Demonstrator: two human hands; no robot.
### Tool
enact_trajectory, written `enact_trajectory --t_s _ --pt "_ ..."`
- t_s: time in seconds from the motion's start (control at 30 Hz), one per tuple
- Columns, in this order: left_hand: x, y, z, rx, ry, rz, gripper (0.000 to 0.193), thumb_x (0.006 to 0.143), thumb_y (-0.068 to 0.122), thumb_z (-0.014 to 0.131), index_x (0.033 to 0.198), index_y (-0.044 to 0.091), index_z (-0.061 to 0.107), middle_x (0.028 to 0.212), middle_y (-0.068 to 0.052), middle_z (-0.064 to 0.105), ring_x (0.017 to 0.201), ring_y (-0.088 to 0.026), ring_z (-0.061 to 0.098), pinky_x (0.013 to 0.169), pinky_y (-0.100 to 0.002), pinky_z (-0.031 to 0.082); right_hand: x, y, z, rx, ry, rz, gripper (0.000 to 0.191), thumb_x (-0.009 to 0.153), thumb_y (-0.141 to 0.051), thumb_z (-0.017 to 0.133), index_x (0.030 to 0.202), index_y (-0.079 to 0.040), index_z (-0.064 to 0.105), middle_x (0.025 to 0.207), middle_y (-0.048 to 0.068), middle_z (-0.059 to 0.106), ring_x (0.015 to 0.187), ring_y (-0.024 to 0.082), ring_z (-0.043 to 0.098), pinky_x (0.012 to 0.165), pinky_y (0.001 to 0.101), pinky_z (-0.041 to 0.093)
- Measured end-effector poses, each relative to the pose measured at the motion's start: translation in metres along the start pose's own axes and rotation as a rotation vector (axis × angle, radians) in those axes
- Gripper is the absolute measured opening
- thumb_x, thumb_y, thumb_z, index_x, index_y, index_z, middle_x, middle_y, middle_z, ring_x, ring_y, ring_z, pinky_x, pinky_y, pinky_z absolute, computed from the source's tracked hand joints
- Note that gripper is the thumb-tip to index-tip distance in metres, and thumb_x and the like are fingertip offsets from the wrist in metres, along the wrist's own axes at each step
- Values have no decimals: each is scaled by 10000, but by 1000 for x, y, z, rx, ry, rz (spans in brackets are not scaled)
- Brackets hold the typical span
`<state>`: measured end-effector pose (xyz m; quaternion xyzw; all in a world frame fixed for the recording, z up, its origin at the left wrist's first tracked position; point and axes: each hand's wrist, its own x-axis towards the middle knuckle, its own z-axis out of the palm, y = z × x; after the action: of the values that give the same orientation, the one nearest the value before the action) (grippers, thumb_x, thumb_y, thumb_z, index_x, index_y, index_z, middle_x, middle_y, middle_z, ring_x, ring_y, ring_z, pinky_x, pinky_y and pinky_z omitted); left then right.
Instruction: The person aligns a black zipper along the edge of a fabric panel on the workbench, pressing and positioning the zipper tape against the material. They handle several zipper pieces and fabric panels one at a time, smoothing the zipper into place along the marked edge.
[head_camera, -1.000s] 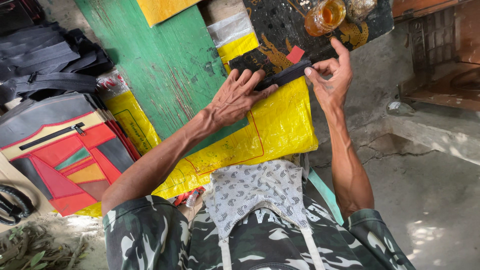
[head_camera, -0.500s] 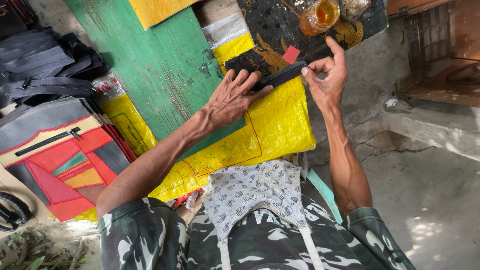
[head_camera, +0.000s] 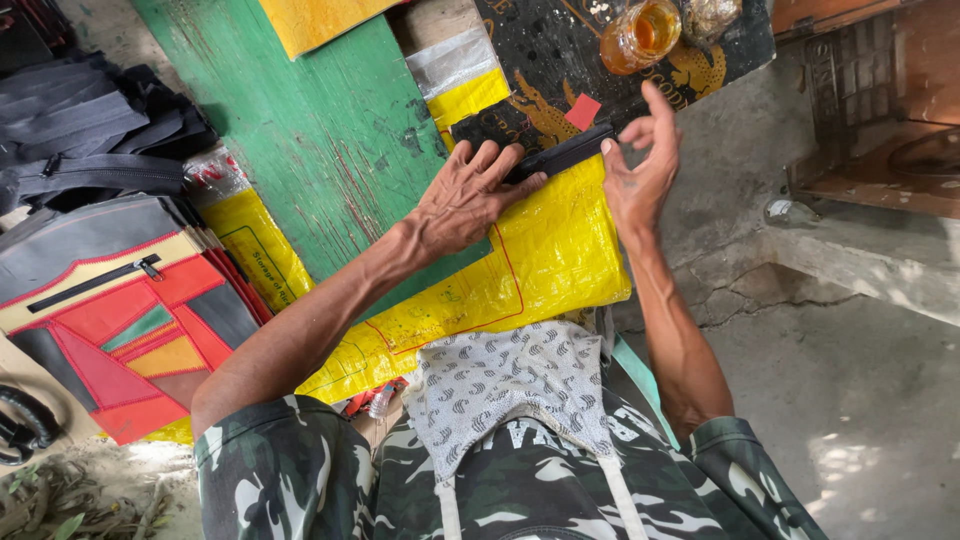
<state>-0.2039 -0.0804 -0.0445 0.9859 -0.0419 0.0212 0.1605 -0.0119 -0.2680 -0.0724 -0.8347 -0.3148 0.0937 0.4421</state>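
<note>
Black strip (head_camera: 560, 155) on green board (head_camera: 320, 130), concrete floor (head_camera: 850, 380).

I see even, soft daylight over the whole scene, bright but without hard shadows. The yellow sheet (head_camera: 560, 250) shows faint glare. Sun patches dapple the concrete floor (head_camera: 850, 400) near right. Focus is sharp; the far edges bend slightly.

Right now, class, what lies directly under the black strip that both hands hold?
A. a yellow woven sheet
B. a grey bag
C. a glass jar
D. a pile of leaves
A: the left hand presses the black strip flat and the right hand pinches its end, over the top edge of the yellow sheet on the green board.
</note>
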Motion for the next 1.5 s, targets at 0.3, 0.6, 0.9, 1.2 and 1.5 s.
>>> enact_trajectory --t_s 0.3,0.6,0.9,1.2,1.5 --pt "-5 -6 1 20 78 14 703 865 107 596 1547 243 490 1311 -95 490 1084 -228 471 862 -384 378 -20 -8 16 -262 177 -237 732 957 -100 870 1558 -31 456 1030 -5 725 971 195 513 976 394 425" --pt "-7 -8 -1 13 72 -58 738 886 112 577 1596 40 393 1321 -133 496 1064 -247 497 884 -378 399 -31 -42 23 -348 71 -149 1087 852 -379 963 1619 -44 269 1211 96 640 1071 265 508 987 447 361" --pt "-5 -9 -6 79 87 14 725 839 117 607 1542 244 486 1358 -113 484 1101 -238 475 872 -399 378 -35 -9 17 192 111 106 846 1032 -183 701 1669 -87 152 1243 74 634 1179 193 585 1166 394 400" --pt "-2 -13 -10 25 57 13 708 833 92 615 1522 229 527 1375 -118 480 1123 -238 477 885 -400 379 68 -11 -60 -151 9 -238 588 950 80 629 1493 -145 622 1254 26 677 1132 191 569 938 275 474" --pt "2 -13 -14 -4 36 -7 687 830 89 603 1498 238 538 1369 -115 486 1128 -239 480 861 -393 380 144 -53 -63 -617 -347 -595 545 673 69 671 1159 -112 837 1754 146 226 1564 383 150 1226 518 151"
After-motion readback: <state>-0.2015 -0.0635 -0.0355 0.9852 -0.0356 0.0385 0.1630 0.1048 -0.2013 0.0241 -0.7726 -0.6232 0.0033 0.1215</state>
